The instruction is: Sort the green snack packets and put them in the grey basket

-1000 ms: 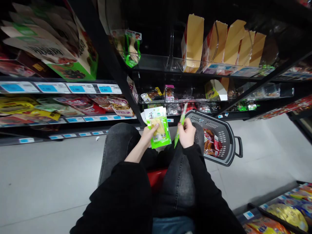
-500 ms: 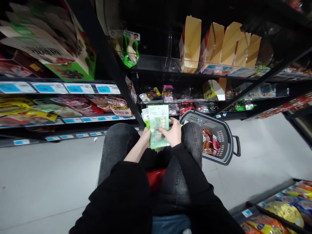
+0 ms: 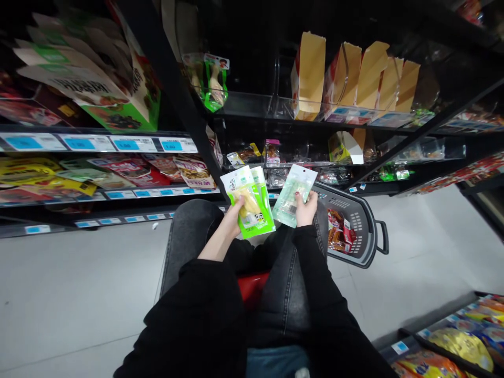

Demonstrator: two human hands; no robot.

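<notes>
Over my lap, my left hand point(image 3: 233, 218) is closed on green-and-white snack packets point(image 3: 258, 212), fanned a little so that one shows behind the other. The front one has a clear window with something pale yellow inside and a small panda print. My right hand point(image 3: 306, 209) pinches a pale green snack packet point(image 3: 290, 202) by its right side, tilted, with its back and a dark printed block facing me. A narrow gap separates the packets of the two hands.
A grey shopping basket point(image 3: 366, 226) with red snack packets point(image 3: 338, 231) stands right of my knee. Ahead are dark shelves with upright open cartons point(image 3: 309, 76) and a hanging green packet point(image 3: 215, 86). Bagged snacks point(image 3: 137, 170) fill the left shelf; more point(image 3: 429, 362) lie at lower right.
My right hand brought its packet left over the left hand's packets, then drew it back right, now turned flat instead of edge-on. The left hand's packets have spread apart slightly.
</notes>
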